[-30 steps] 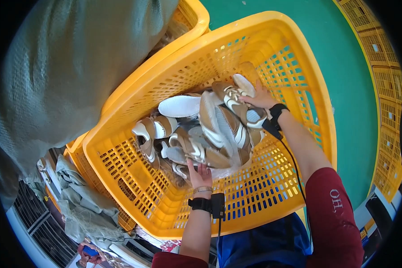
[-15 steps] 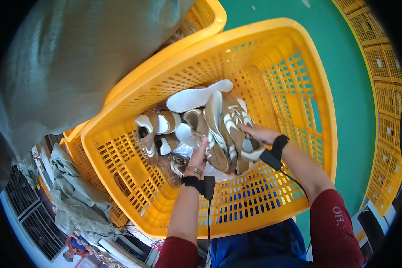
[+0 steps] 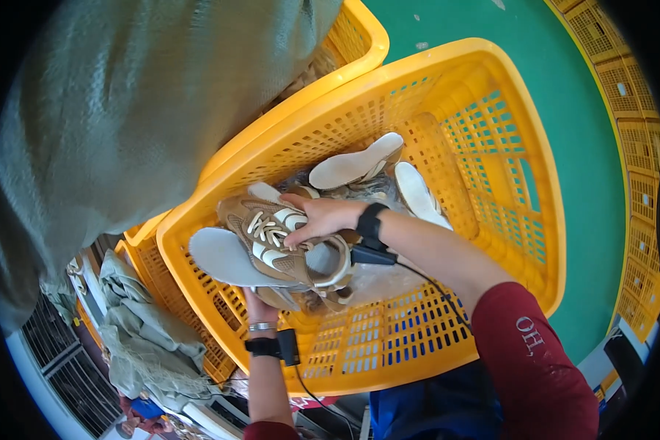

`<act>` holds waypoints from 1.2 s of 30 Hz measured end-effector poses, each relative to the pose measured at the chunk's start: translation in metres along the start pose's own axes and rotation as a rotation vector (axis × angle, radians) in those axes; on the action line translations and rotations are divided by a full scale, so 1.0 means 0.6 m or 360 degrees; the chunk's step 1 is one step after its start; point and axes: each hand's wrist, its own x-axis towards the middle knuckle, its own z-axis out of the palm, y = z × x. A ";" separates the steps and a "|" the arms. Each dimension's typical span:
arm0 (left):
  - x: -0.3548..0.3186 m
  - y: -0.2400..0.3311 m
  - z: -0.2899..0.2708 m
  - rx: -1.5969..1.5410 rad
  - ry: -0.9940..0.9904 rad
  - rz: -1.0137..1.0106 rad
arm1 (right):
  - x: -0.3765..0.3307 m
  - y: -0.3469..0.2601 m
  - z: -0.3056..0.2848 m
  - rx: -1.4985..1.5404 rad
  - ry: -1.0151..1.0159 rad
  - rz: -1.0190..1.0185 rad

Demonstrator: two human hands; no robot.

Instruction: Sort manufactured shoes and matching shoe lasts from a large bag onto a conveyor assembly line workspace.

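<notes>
Sack: a large grey-green woven sack [image 3: 147, 110] fills the far left and leans over the second yellow crate [image 3: 359, 33] behind; if it is nudged it could slump toward the work area.
Crate: the yellow lattice crate [image 3: 491, 147] sits at the centre on the green floor [image 3: 565, 88], its near rim over the person's lap; a pull on its contents could tip it toward the near edge.
Stack: further yellow crates [image 3: 642, 125] are lined along the right edge, well apart from the hands.
Cloth: crumpled grey-green fabric [image 3: 143, 337] lies near left, below the crate, where a dropped item could be lost in the folds.
Shoe: a tan and cream sneaker [image 3: 271, 238] is held above the left part of the crate, tilted, with loose cream laces; the laces could snag on the lattice wall.
Insole: a pale grey insole [image 3: 224, 257] juts out to the left from under the shoe and could slide free over the rim.
Loose soles: white insoles [image 3: 356, 165] rest on clear plastic at the far side of the crate.
Right hand: the right hand [image 3: 323, 218] is closed over the top of the shoe, fingers on the laces.
Left hand: the left hand [image 3: 260, 304] is mostly hidden beneath the shoe, apparently supporting it; whether it is clamped cannot be told, so a weak underside hold could let the shoe drop.
Cable: a black cable [image 3: 433, 290] from the wrist device could catch on the rim.
</notes>
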 end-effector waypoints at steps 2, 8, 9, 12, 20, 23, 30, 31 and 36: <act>0.024 -0.028 0.009 -0.0177 0.0264 0.0078 | 0.036 0.023 -0.019 -0.0350 -0.0176 0.0140; 0.061 -0.036 -0.054 0.0049 0.0293 -0.0145 | 0.058 -0.016 -0.026 -0.1082 -0.0120 0.0213; 0.057 -0.031 -0.049 -0.0028 0.0319 -0.0153 | 0.072 -0.003 -0.032 -0.1084 -0.0117 0.0199; 0.076 -0.009 -0.043 0.0255 0.0330 -0.0110 | 0.108 0.027 -0.031 -0.0541 -0.0281 0.0217; 0.041 -0.049 0.022 0.0628 0.0063 -0.0489 | -0.117 0.145 -0.018 0.0551 -0.0508 0.0527; 0.088 -0.066 -0.063 0.1007 0.0017 -0.0332 | -0.158 0.179 0.038 0.0945 -0.0352 0.0650; 0.119 -0.069 -0.091 0.0608 0.0337 -0.0620 | -0.106 0.194 0.022 0.0925 -0.0235 0.0740; 0.109 -0.073 -0.148 0.0497 0.0310 -0.0531 | -0.105 0.170 0.049 0.1157 -0.0150 0.0750; 0.009 -0.073 0.063 0.0372 -0.0147 -0.0465 | -0.191 0.121 0.016 0.1029 -0.0356 0.0770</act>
